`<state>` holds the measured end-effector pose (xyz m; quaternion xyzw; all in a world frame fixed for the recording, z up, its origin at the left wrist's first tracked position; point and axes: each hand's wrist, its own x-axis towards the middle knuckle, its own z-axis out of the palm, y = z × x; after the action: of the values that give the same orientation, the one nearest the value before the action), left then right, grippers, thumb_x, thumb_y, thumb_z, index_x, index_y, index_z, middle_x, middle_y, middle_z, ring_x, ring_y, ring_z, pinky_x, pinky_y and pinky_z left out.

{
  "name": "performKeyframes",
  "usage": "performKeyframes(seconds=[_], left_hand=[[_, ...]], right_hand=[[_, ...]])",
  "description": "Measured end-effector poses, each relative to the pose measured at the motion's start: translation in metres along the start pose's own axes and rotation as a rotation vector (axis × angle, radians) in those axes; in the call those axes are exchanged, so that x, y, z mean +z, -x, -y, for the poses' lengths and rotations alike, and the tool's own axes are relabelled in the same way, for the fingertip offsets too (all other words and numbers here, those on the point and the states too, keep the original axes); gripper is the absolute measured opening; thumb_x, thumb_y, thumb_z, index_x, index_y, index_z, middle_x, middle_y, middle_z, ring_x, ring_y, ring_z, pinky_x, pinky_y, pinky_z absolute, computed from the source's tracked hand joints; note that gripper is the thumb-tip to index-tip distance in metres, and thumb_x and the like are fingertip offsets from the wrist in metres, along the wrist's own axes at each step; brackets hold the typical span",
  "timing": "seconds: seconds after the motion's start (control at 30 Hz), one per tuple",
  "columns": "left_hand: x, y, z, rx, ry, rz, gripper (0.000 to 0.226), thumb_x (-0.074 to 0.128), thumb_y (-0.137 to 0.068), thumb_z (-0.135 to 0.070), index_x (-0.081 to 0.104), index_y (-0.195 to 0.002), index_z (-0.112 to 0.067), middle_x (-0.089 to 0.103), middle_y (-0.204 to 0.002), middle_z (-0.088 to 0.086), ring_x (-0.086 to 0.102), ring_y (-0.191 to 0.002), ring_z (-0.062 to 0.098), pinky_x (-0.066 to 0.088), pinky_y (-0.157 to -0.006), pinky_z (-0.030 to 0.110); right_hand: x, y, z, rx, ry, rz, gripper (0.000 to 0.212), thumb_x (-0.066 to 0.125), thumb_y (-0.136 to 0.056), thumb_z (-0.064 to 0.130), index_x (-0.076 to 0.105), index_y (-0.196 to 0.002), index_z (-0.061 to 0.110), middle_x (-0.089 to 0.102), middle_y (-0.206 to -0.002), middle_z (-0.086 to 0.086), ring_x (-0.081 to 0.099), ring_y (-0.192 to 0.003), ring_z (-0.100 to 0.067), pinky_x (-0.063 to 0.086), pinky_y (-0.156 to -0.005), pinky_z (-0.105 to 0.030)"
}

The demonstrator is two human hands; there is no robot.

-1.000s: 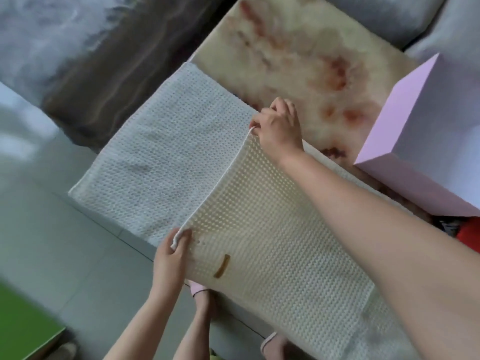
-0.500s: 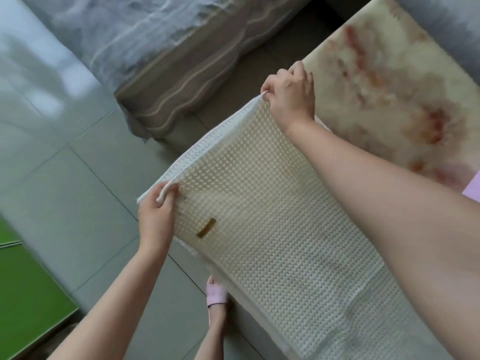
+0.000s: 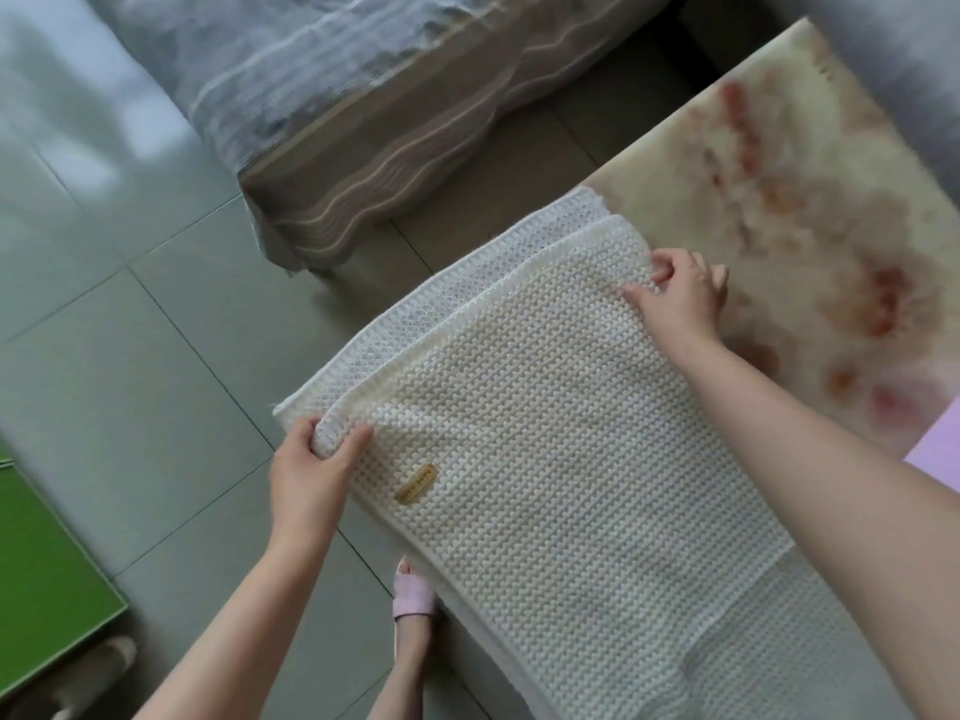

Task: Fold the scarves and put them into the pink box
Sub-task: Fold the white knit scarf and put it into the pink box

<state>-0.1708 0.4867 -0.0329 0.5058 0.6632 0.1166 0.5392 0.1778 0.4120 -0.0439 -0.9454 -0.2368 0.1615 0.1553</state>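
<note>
A cream knitted scarf (image 3: 545, 459) with a small tan label lies folded over on the blotchy beige surface (image 3: 810, 241), its upper layer set a little short of the lower layer's far edge. My left hand (image 3: 311, 470) pinches the near corner of the upper layer. My right hand (image 3: 680, 293) grips the far corner of that same layer. Only a sliver of the pink box (image 3: 935, 449) shows at the right edge.
A brown and grey covered piece of furniture (image 3: 363, 111) stands beyond the scarf across a gap of tiled floor (image 3: 130, 356). A green panel (image 3: 36, 563) lies at the lower left. My foot in a pink slipper (image 3: 413, 595) stands by the surface's edge.
Both hands carried the scarf's end over and laid it down on the lower layer, near its far edge. The view swung left, so the pink box is almost out of frame.
</note>
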Motion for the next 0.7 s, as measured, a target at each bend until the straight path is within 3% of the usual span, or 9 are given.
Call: performKeyframes(seconds=[0.17,0.27,0.33,0.43,0.5,0.53,0.6,0.7], left_hand=[[0.007,0.0,-0.001,0.037,0.033,-0.033,0.008,0.064,-0.087,-0.019,0.059,-0.095,-0.019,0.066,-0.093,-0.004,0.062,-0.089,0.016,0.047,-0.074,0.027],[0.006,0.0,0.002,0.044,0.074,-0.106,0.011,0.059,-0.091,-0.019,0.055,-0.1,-0.017,0.063,-0.097,-0.003,0.059,-0.092,0.017,0.045,-0.078,0.031],[0.003,-0.001,-0.001,0.079,0.1,-0.187,0.009,0.056,-0.092,-0.019,0.052,-0.099,-0.016,0.059,-0.09,-0.007,0.056,-0.086,0.012,0.044,-0.078,0.026],[0.0,-0.003,-0.006,0.145,0.09,-0.316,0.007,0.055,-0.093,-0.018,0.05,-0.097,-0.018,0.054,-0.084,-0.014,0.051,-0.073,-0.006,0.039,-0.066,0.006],[-0.003,-0.007,-0.008,0.14,0.09,-0.374,0.008,0.055,-0.093,-0.017,0.049,-0.098,-0.018,0.054,-0.085,-0.011,0.05,-0.068,-0.006,0.035,-0.061,0.002],[-0.004,-0.009,-0.008,0.125,0.097,-0.395,0.008,0.055,-0.093,-0.017,0.049,-0.099,-0.018,0.054,-0.087,-0.009,0.049,-0.068,-0.002,0.035,-0.061,0.004],[-0.005,-0.013,-0.006,0.099,0.09,-0.386,0.008,0.055,-0.093,-0.017,0.05,-0.099,-0.018,0.055,-0.087,-0.007,0.049,-0.07,0.002,0.036,-0.064,0.013],[-0.001,-0.014,-0.003,0.071,0.022,-0.245,0.01,0.056,-0.092,-0.017,0.051,-0.1,-0.017,0.056,-0.086,-0.009,0.054,-0.081,0.011,0.038,-0.072,0.023]], right_hand=[[-0.004,-0.008,0.014,0.058,-0.039,-0.063,0.018,0.069,-0.081,0.029,0.066,-0.096,0.02,0.056,-0.108,-0.005,0.038,-0.114,-0.027,0.028,-0.096,-0.029],[-0.004,-0.009,0.027,0.005,-0.224,-0.125,0.01,0.065,-0.083,0.023,0.059,-0.091,0.02,0.057,-0.095,-0.002,0.046,-0.108,-0.026,0.037,-0.092,-0.033],[-0.002,-0.009,0.041,-0.042,-0.309,-0.161,0.013,0.065,-0.083,0.02,0.052,-0.087,0.023,0.056,-0.091,0.0,0.052,-0.103,-0.026,0.042,-0.091,-0.037],[0.001,-0.013,0.06,-0.085,-0.3,-0.21,0.017,0.063,-0.084,0.019,0.047,-0.087,0.024,0.055,-0.09,0.005,0.054,-0.1,-0.022,0.034,-0.094,-0.03],[0.0,-0.017,0.069,-0.07,-0.305,-0.235,0.018,0.062,-0.085,0.019,0.045,-0.086,0.026,0.054,-0.092,0.005,0.053,-0.102,-0.019,0.022,-0.081,-0.02],[0.0,-0.019,0.07,-0.058,-0.315,-0.25,0.02,0.061,-0.085,0.019,0.044,-0.084,0.027,0.054,-0.093,0.005,0.053,-0.103,-0.019,0.021,-0.079,-0.019],[0.001,-0.023,0.068,-0.033,-0.298,-0.256,0.019,0.061,-0.085,0.017,0.045,-0.085,0.027,0.054,-0.094,0.004,0.053,-0.107,-0.021,0.027,-0.089,-0.022],[0.01,-0.02,0.056,0.01,-0.137,-0.131,0.019,0.06,-0.085,0.018,0.056,-0.103,0.02,0.056,-0.115,-0.003,0.043,-0.12,-0.025,0.028,-0.099,-0.031]])
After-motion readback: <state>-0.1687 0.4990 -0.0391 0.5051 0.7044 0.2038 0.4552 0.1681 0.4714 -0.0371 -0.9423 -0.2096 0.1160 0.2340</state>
